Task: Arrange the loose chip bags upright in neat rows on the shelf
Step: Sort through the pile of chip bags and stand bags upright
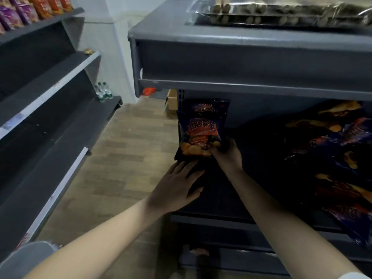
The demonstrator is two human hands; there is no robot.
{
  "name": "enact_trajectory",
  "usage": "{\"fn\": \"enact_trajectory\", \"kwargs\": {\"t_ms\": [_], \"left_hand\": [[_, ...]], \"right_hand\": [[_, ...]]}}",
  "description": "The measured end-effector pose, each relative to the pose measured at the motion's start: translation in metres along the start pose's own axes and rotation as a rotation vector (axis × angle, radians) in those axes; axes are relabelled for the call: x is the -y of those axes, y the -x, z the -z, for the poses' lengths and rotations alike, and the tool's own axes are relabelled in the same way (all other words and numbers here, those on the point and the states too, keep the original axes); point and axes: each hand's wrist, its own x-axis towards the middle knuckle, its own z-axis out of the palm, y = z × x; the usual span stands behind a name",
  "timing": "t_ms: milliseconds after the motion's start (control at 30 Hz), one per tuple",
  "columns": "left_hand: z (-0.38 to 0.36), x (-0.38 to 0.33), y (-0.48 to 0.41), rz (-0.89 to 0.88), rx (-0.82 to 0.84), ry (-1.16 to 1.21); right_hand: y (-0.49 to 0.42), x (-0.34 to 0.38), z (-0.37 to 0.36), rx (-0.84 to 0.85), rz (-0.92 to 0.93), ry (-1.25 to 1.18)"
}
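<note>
The shelf [211, 218] is dark and deep, so the row at its back is hard to judge by eye and could easily come out crooked. The pile of loose bags [332, 158] lies flat and overlapping on the right, and its nearest bags hang over the front rim. Any pull on it could slide them to the floor.

The chip bag [200, 129] stands upright at the shelf's left end, just in front of a second bag [209, 107]. The right hand [227, 153] has its grip curled round only the bag's lower corner. The puffy bag may flop forward or off the end when released. The left hand [177, 186] lies flat and empty below it, well placed to catch a fall.
</note>
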Motion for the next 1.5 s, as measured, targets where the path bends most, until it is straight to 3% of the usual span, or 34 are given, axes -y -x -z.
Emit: {"fn": "enact_trajectory", "kwargs": {"t_ms": [300, 500, 767, 1033, 1167, 1500], "left_hand": [[0.005, 0.001, -0.005, -0.067, -0.017, 0.012], [0.015, 0.001, -0.026, -0.31, 0.029, -0.066], [0.028, -0.065, -0.1, -0.531, -0.049, 0.031], [0.02, -0.16, -0.13, -0.7, -0.048, 0.156], [0.019, -0.205, -0.148, -0.717, -0.105, 0.208], [0.021, -0.313, -0.214, -0.548, -0.215, 0.297]], "right_hand": [[0.004, 0.001, 0.007, -0.024, 0.003, -0.085], [0.027, -0.006, 0.022, -0.183, 0.096, -0.196], [0.088, -0.025, 0.109, -0.451, 0.333, 0.112], [0.126, -0.073, 0.213, -0.677, 0.162, 0.263], [0.127, -0.096, 0.249, -0.67, 0.135, 0.329], [0.108, -0.148, 0.342, -0.644, 0.149, 0.412]]}}
